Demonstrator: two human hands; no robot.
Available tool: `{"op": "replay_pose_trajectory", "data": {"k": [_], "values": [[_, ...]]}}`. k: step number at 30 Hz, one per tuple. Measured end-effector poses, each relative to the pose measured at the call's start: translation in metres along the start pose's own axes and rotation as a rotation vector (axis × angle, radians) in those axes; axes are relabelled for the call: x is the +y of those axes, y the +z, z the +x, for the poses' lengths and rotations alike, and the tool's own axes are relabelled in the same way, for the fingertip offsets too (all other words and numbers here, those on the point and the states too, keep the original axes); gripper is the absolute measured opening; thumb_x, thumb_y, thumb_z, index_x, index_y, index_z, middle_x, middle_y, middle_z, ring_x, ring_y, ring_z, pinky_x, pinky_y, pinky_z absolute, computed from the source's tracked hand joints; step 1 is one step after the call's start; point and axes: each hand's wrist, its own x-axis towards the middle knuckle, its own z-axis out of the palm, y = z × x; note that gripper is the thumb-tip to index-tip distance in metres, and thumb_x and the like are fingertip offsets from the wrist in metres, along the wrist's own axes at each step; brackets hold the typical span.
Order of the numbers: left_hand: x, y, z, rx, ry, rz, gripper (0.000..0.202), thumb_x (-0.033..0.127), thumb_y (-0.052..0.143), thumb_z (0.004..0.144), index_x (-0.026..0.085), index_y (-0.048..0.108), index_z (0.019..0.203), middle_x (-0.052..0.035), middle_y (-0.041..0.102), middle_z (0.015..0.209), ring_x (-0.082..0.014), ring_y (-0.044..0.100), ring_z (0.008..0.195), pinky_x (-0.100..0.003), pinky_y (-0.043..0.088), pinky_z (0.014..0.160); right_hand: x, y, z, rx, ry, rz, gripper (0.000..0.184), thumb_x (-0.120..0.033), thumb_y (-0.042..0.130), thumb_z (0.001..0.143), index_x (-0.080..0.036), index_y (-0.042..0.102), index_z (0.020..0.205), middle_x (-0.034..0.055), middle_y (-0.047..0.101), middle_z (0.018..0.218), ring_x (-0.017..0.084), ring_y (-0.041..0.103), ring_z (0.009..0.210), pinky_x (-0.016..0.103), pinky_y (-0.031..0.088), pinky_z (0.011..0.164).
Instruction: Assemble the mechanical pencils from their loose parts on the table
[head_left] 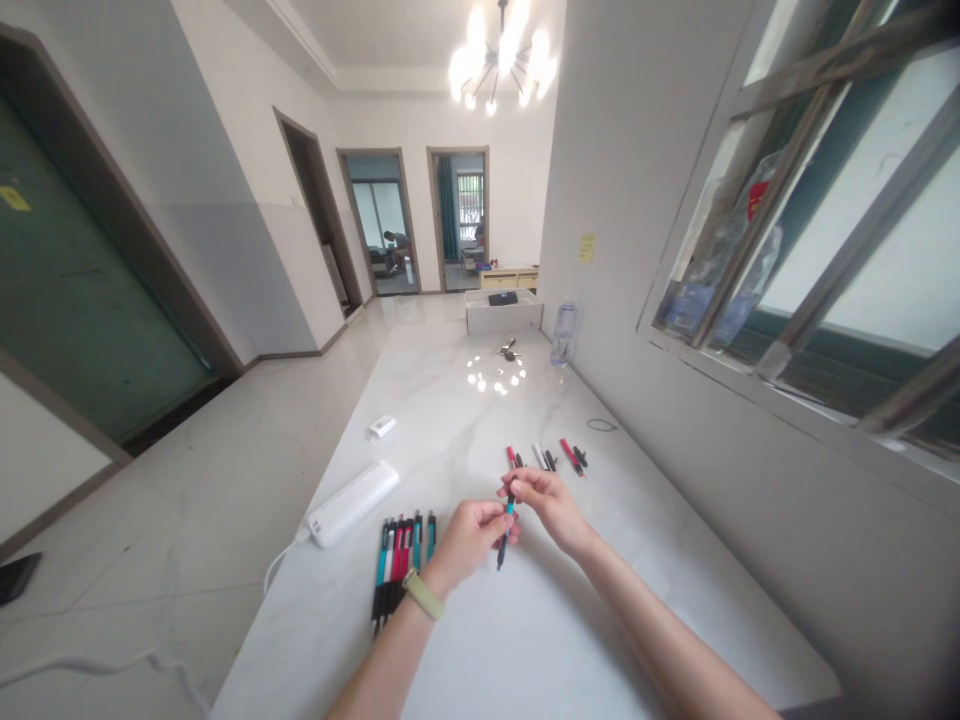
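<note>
A black and teal pen (502,555) is held tilted above the table, its dark tip pointing down. Around its middle, the fingers of my left hand (471,540) are closed. My right hand (547,502) pinches the pen's upper end. A row of pens (396,560) in teal, white and red with black grips lies left of my left hand, partly hidden by that forearm. Beyond my right hand lie pen parts: red pieces (571,456), white pieces (540,457) and small black pieces (581,457).
On the white marbled table (525,650) a white power strip (354,503) and a small white adapter (382,428) lie to the left. Keys (509,350), a clear bottle (562,333) and a white box (502,318) stand farther back. The wall (615,330) borders the right side.
</note>
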Motion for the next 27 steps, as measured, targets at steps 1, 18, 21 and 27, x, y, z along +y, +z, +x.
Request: {"op": "replay_pose_trajectory", "data": {"k": [1,18,21,27], "values": [[0.0001,0.0000,-0.0002,0.008,0.005,0.008,0.034,0.043,0.063,0.083,0.010,0.069,0.085,-0.0081,0.069,0.077,-0.0160,0.061,0.069,-0.024,0.046,0.062,-0.0007,0.0000,0.0002,-0.002,0.000,0.005,0.027,-0.040,0.069,0.082,-0.015,0.069,0.091,0.0054,0.069,0.080,0.014,0.057,0.066,0.027,0.045,0.063],[0.0019,0.0012,-0.0017,0.057,0.120,0.181,0.028,0.035,0.057,0.085,0.013,0.066,0.070,-0.0013,0.061,0.063,-0.0122,0.052,0.058,-0.022,0.038,0.055,-0.0022,0.0030,0.0005,0.047,-0.007,-0.021,0.030,-0.043,0.073,0.077,-0.015,0.068,0.082,0.0045,0.070,0.075,0.017,0.061,0.067,0.029,0.047,0.065],[0.0019,0.0023,-0.0028,0.088,0.130,0.226,0.028,0.034,0.057,0.085,0.014,0.065,0.068,-0.0002,0.060,0.061,-0.0119,0.051,0.056,-0.021,0.037,0.054,-0.0016,0.0034,0.0000,0.057,-0.023,-0.037,0.029,-0.044,0.073,0.077,-0.015,0.067,0.079,0.0041,0.069,0.074,0.017,0.061,0.068,0.029,0.047,0.067],[0.0012,-0.0013,-0.0003,0.153,0.165,0.239,0.026,0.036,0.059,0.085,0.014,0.065,0.072,-0.0020,0.064,0.064,-0.0133,0.055,0.059,-0.022,0.041,0.057,-0.0027,0.0019,0.0002,0.060,-0.042,-0.226,0.037,-0.050,0.058,0.087,-0.016,0.067,0.098,0.0062,0.070,0.086,0.019,0.063,0.079,0.029,0.047,0.068]]}}
